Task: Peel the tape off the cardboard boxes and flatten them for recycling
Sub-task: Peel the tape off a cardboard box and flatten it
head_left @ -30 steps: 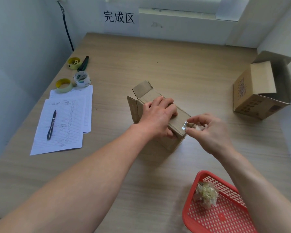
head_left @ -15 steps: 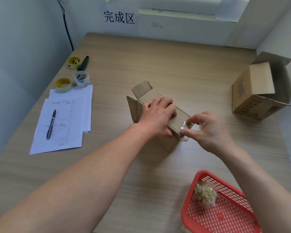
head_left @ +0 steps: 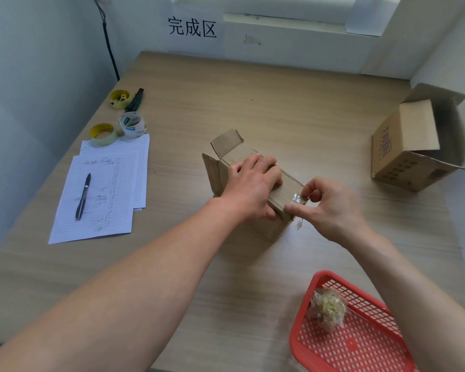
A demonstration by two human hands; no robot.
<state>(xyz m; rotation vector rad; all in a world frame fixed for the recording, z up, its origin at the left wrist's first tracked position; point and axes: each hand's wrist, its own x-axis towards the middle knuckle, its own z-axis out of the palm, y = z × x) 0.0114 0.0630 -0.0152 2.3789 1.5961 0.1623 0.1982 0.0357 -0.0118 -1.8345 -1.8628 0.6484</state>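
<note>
A small brown cardboard box [head_left: 227, 154] stands in the middle of the wooden table, its far flaps open. My left hand [head_left: 253, 183] lies across the box's top, fingers curled over it, thumb down the near side. My right hand [head_left: 330, 205] pinches a crumpled strip of clear tape [head_left: 297, 199] at the box's near right corner; a loose end of tape hangs below the thumb. A second, larger cardboard box [head_left: 403, 154] lies on its side at the right edge, flaps open.
A red mesh basket [head_left: 360, 347] holding a wad of peeled tape [head_left: 328, 308] sits at the front right. At the left lie papers [head_left: 105, 194] with a pen [head_left: 83, 196], three tape rolls [head_left: 132, 124] and a dark cutter [head_left: 136, 99]. Walls close the left, back and right.
My right hand has shifted a little toward me along the box's near corner, still pinching the tape. My left hand stays on top of the box.
</note>
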